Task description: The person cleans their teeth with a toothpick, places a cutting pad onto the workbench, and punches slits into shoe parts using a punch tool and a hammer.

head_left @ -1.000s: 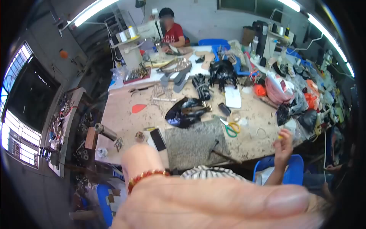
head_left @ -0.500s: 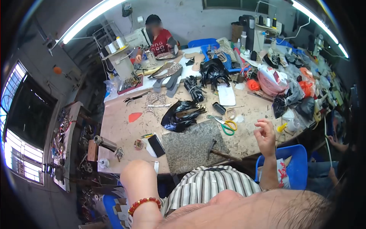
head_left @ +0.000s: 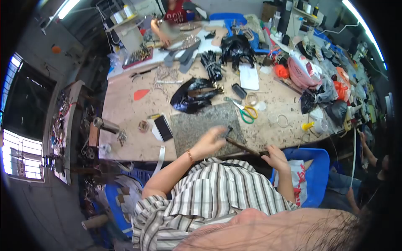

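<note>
My left hand (head_left: pixel 210 141), blurred by motion, reaches over the grey stone slab (head_left: pixel 188 130) with its fingers stretched out. Nothing shows in it, and it is just left of the hammer head (head_left: pixel 229 130). At the table's front edge, my right hand (head_left: pixel 277 159) is at the end of the hammer's wooden handle (head_left: pixel 243 147). Its fingers look apart; whether they touch the handle is unclear. The hammer lies across the slab's right side. Behind the slab rests a glossy black piece of material (head_left: pixel 190 97). Scissors (head_left: pixel 246 112) with yellow and green handles lie to the right.
A phone (head_left: pixel 163 128) lies left of the slab. Black bundles (head_left: pixel 210 65), a white sheet (head_left: pixel 249 78) and a roll of tape (head_left: pixel 251 99) lie farther back. Bags and a pink basket (head_left: pixel 299 72) crowd the right. A blue bin (head_left: pixel 314 171) stands below. Another person (head_left: pixel 175 14) works opposite.
My left arm has swung in over the slab. My right hand has come down from its raised position to the hammer's handle end. The camera view has tilted downward.
</note>
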### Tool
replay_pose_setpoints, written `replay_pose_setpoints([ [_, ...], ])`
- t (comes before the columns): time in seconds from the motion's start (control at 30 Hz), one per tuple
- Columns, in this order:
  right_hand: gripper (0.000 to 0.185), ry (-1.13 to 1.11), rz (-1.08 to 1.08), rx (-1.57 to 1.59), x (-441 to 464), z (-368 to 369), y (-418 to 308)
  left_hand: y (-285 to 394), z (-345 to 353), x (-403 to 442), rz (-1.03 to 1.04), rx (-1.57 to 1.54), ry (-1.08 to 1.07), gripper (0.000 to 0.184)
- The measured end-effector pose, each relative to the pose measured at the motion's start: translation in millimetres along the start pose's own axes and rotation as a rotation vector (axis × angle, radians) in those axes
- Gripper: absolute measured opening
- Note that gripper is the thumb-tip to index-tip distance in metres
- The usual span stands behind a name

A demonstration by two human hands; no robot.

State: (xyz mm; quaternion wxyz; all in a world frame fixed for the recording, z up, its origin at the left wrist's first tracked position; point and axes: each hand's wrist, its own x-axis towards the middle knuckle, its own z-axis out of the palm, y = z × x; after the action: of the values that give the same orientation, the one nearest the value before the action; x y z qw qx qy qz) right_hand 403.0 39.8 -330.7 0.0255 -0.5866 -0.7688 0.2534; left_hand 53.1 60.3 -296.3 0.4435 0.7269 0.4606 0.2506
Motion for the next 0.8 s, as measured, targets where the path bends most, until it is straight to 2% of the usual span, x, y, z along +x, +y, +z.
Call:
replay_pose_setpoints([
  [0.03,0.042,-0.028,-0.013,0.001,-3.6,23.0,18.9,-25.5,23.5,-5.2,-0.120,-0.010,-0.349,0.048],
  [0.07,0.041,-0.054,-0.013,0.024,-10.9,35.5,27.0,-113.9,75.0,-18.7,-0.001,-0.111,-0.634,0.056],
  [0.17,0.043,-0.214,0.077,0.018,-31.8,93.5,70.3,-146.0,84.2,-33.4,-0.686,-0.412,-0.628,0.055],
  [0.2,0.044,-0.286,0.123,0.014,-40.3,106.7,78.0,-213.6,102.5,-49.6,-0.245,-0.093,-0.618,0.052],
  [0.27,0.044,-0.363,0.192,0.050,-56.3,122.2,87.5,-199.5,95.0,-42.8,-0.478,0.448,-0.702,0.047],
  [0.33,0.045,-0.466,0.260,0.084,-65.1,135.3,95.5,-179.0,86.1,-34.1,-0.396,0.206,-0.426,0.043],
  [0.37,0.042,-0.414,0.248,0.105,-69.8,145.4,100.3,-170.9,80.2,-28.7,-0.355,0.091,-0.294,0.041],
  [0.43,0.040,-0.404,0.243,0.151,-70.6,177.5,126.4,-157.7,72.6,-4.7,-0.379,0.222,-0.044,0.040],
  [0.5,0.037,-0.339,0.317,0.279,-74.3,214.4,137.8,-201.4,80.8,24.3,-0.154,0.411,0.278,0.047],
  [0.57,0.032,-0.237,0.388,0.387,-71.8,247.4,153.5,-213.3,83.0,52.3,-0.129,0.574,0.413,0.057],
  [0.6,0.030,-0.189,0.408,0.406,-76.5,263.0,160.9,-224.1,83.9,61.9,-0.094,0.615,0.392,0.064],
  [0.7,0.025,-0.034,0.653,0.506,-91.9,289.4,149.2,-225.6,100.8,74.3,-0.307,0.710,0.145,0.073],
  [0.73,0.024,0.045,0.711,0.562,-99.7,304.6,146.5,-229.9,110.2,72.1,-0.301,0.877,0.129,0.073],
  [0.8,0.021,0.042,0.846,0.610,-120.6,324.7,129.8,-231.5,122.6,71.1,-0.312,0.969,0.188,0.071],
])
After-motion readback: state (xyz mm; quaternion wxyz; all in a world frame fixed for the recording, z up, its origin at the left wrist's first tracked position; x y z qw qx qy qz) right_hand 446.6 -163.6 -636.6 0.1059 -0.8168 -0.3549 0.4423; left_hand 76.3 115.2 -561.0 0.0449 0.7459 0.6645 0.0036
